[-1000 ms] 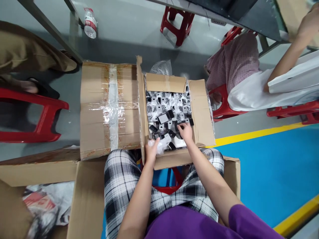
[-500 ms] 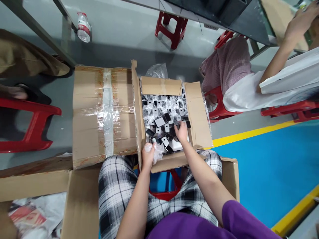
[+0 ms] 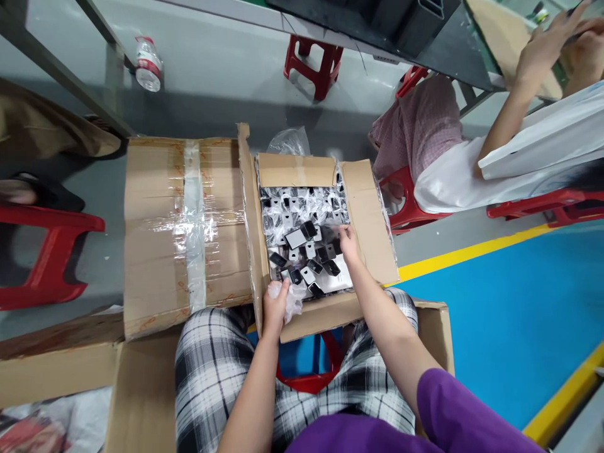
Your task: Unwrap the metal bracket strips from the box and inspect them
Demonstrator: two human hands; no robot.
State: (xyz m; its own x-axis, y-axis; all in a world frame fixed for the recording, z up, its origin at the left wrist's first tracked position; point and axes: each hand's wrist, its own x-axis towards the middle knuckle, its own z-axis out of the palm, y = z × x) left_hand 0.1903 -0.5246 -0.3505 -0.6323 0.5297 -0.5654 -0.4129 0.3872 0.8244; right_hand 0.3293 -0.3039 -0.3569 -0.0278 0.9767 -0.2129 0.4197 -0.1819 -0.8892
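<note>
An open cardboard box (image 3: 375, 220) stands in front of my knees, filled with small rectangular black-and-silver parts (image 3: 296, 238). Many of those at the back sit in clear wrapping (image 3: 302, 204); loose ones lie toward the front on a white sheet (image 3: 340, 277). My left hand (image 3: 276, 308), at the box's front left corner, is closed around crumpled clear plastic bags (image 3: 294, 301). Along the right side inside the box, my right hand (image 3: 348, 244) pinches what looks like a clear plastic bag (image 3: 333, 231) with dark parts at it. The fingertips are small and partly blurred.
A taped cardboard carton (image 3: 155, 220) adjoins the box on the left. Another carton (image 3: 146, 390) at lower left holds crumpled plastic. A co-worker (image 3: 514, 163) sits at right by a dark workbench (image 3: 368, 25). Red stools (image 3: 314, 66) and a bottle (image 3: 148, 64) stand on the floor.
My right hand has drawn a little toward the box's right side, and more loose black parts show beside it. The left hand keeps the bags. The whole view has shifted slightly.
</note>
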